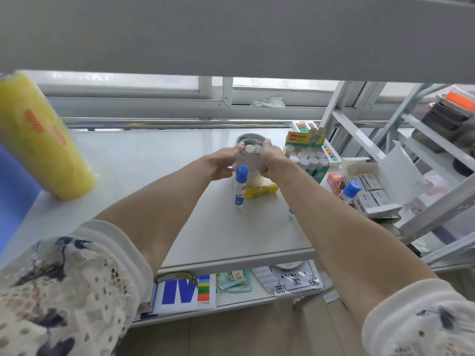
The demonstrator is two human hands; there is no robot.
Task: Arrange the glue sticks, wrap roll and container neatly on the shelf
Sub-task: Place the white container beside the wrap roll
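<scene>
Yellow film wrap roll (43, 140): largest item, standing tilted at the left end of the shelf (159, 155), well apart from the rest. Judged light but bulky, with a slick outer film; best taken round its middle with a wide grip. Clear container (250, 160): a round tub near the shelf's middle, holding white-capped glue sticks (252, 149) standing upright. It looks thin-walled and likely to flex, so a two-sided hold low on the wall suits it. The left hand (226, 161) and right hand (272, 156) flank it, the fingers of each curled round its sides, grasping it. Carton (307, 155): open box to the right, packed with more white-capped sticks in rows. Bottle (241, 186): blue-capped glue bottle upright just in front of the tub; narrow, so probably easy to tip. A second one (349, 191) leans at the right. Yellow stick (261, 190): lies flat beside the bottle; hard, light, likely to roll.
</scene>
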